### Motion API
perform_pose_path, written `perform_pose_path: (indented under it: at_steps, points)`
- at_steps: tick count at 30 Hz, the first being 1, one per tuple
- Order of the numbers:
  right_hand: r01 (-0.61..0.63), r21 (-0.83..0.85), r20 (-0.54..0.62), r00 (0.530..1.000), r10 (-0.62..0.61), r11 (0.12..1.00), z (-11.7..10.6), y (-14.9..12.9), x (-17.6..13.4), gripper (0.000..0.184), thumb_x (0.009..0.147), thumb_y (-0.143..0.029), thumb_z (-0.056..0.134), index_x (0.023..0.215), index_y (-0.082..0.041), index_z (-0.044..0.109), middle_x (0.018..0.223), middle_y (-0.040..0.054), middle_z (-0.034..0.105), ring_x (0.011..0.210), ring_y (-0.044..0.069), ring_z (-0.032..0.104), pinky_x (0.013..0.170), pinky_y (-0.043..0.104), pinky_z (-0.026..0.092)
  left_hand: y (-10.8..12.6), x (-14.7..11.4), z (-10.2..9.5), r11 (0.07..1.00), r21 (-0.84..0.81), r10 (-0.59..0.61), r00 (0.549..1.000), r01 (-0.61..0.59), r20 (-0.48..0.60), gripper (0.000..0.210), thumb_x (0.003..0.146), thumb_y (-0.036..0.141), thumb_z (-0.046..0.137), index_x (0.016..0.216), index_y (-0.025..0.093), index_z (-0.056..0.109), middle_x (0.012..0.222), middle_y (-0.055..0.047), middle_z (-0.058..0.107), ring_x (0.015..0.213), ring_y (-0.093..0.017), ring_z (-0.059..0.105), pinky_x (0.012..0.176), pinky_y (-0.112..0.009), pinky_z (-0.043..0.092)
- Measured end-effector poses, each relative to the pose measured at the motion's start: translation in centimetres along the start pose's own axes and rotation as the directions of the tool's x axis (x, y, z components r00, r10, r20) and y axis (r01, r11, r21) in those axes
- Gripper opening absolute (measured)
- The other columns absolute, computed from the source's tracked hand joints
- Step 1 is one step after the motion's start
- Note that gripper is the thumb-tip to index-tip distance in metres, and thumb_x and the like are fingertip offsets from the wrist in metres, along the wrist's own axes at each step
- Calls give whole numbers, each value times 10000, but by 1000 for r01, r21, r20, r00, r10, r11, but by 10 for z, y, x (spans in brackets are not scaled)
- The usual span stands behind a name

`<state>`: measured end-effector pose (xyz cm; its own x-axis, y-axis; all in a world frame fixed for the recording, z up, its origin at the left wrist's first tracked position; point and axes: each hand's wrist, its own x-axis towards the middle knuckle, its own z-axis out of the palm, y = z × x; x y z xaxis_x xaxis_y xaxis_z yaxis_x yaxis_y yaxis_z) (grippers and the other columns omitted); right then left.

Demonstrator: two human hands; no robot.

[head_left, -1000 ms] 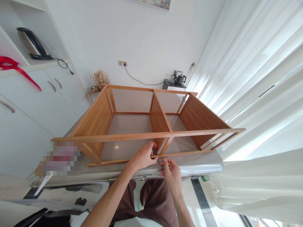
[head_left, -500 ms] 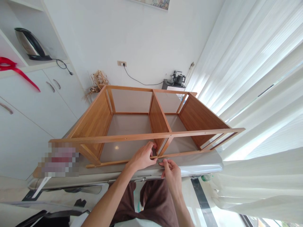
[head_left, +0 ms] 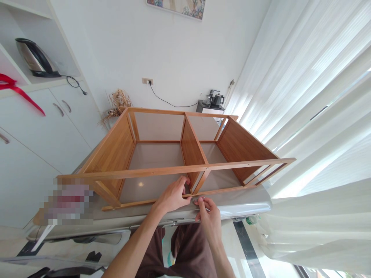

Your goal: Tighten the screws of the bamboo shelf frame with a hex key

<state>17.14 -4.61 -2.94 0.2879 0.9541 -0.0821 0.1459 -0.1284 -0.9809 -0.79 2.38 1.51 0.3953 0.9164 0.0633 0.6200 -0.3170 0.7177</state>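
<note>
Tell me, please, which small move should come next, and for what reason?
Probably the right hand should turn the thin bent tool slightly, if its tip is seated, which is too small to tell. The right hand pinches the tool close to the near lower rail, and the left hand curls around that rail, seemingly steadying it.

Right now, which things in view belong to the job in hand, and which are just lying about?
Belongs to the job: brown wooden two-bay frame, held by the left hand; thin silvery metal tool, in the right hand; glossy grey table underneath.

Just lying about: silver-and-black metal kettle; long red ribbon; straw-coloured dried plant bundle.
</note>
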Motion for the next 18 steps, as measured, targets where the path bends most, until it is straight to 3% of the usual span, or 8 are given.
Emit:
perform_pose_path:
  at_steps: [11, 18]
  points:
    - [160, -114, 7, 987, -160, 981, -2, -5, -7, 415, 963, -615, 589, 997, -206, 650, 874, 74, 784, 495, 174, 669, 509, 271, 514, 4, 0, -3, 1000, -6, -9, 1000, 10, 12, 419, 789, 270, 688, 1172, 230, 521, 888, 5, 637, 780, -199, 642, 722, -308, 447]
    - [199, -171, 3, 980, -201, 965, 0, -8, -9, 406, 978, -603, 562, 986, -209, 661, 791, 49, 762, 506, 177, 678, 493, 254, 512, 1, 0, -2, 1000, -12, -8, 1000, 8, 6, 433, 777, 266, 693, 1173, 233, 519, 891, 7, 637, 772, -196, 637, 712, -308, 443]
